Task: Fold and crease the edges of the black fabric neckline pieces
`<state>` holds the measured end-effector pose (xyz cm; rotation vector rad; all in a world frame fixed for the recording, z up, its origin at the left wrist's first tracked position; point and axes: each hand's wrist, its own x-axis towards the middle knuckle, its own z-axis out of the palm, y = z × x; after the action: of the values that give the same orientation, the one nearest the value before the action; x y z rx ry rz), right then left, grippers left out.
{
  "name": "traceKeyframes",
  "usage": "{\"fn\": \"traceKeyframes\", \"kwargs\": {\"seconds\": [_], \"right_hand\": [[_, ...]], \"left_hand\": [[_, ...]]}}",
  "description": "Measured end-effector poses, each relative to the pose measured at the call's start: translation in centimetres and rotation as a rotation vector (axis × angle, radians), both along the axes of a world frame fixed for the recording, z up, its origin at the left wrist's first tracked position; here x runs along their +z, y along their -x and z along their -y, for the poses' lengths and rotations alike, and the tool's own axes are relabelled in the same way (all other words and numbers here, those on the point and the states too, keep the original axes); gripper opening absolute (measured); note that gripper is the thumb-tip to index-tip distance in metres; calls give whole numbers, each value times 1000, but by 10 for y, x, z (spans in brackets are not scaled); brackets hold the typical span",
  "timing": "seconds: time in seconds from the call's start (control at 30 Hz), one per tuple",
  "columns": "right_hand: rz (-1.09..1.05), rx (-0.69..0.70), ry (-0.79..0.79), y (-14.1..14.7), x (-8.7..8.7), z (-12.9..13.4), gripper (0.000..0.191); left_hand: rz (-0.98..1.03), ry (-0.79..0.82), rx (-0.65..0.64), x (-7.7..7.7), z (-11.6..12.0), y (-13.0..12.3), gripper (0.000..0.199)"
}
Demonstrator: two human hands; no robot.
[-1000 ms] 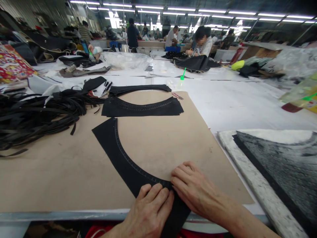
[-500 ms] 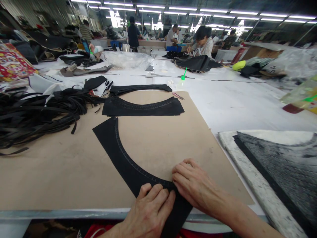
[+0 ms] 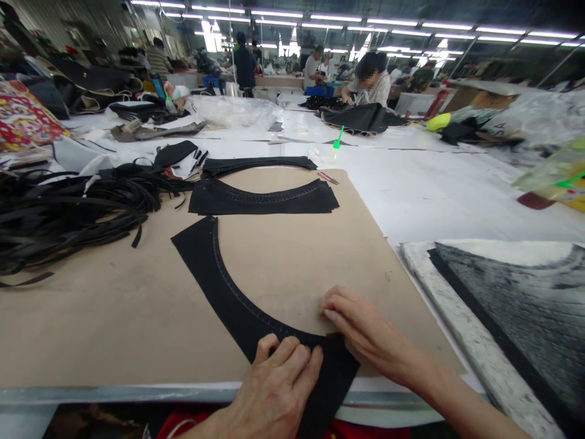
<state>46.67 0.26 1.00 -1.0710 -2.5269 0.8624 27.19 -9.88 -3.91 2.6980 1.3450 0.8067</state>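
The left hand (image 3: 278,390) lies palm down, its fingers slightly bent and pressing on a black curved piece (image 3: 233,305); it is open rather than gripping. The right hand (image 3: 370,326) has its fingers drawn together and curled beside the inner curve of that piece, with the wrist side near its right edge; whether a pinch of material or anything else sits between the fingertips cannot be told.

The black piece lies flat on a brown sheet (image 3: 114,323) over the white surface (image 3: 439,201), its near end reaching past the surface's front edge. It looks thin and light, more soft than stiff, probably cloth or something like it, and not fragile. Pale marks run along the inner curve; that narrow rim may stretch or pucker if pulled lengthwise, so fingers laid flat just outside it should steady it best. For lifting, the broad far end and the wide part near the left hand look like the better holds, taken together, since one end alone would probably let the rest droop and twist.

Beyond it lie similar black pieces (image 3: 265,201), overlapping, with small snips (image 3: 328,177) beside them. A tangle of black strips (image 3: 100,207) is to the left, and a grey mottled panel (image 3: 516,305) to the right.
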Motion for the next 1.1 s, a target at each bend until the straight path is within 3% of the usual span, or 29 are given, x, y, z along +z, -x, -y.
{"fn": "traceKeyframes", "kwargs": {"seconds": [0.1, 0.23, 0.37, 0.47, 0.6, 0.93, 1.1], "right_hand": [[-89, -120, -98, -8, -1, 11, 20], [-71, -85, -284, -15, -3, 40, 19], [-6, -109, -341, -11, -6, 54, 25], [23, -145, -337, -3, -6, 49, 24], [74, -79, -333, 5, -4, 39, 8], [196, 36, -287, 9, 2, 22, 15], [229, 16, -273, 12, -2, 17, 14]], "left_hand": [[18, -14, 12, 2, 0, 0, 32], [42, -24, 20, 3, 0, -1, 30], [71, -41, 9, 3, 0, -1, 29], [76, -17, 4, 4, -1, -2, 30], [73, 13, 16, 3, -1, -2, 31], [57, 36, -5, 1, -2, -2, 34], [67, 14, -21, 3, -5, -2, 32]]}}
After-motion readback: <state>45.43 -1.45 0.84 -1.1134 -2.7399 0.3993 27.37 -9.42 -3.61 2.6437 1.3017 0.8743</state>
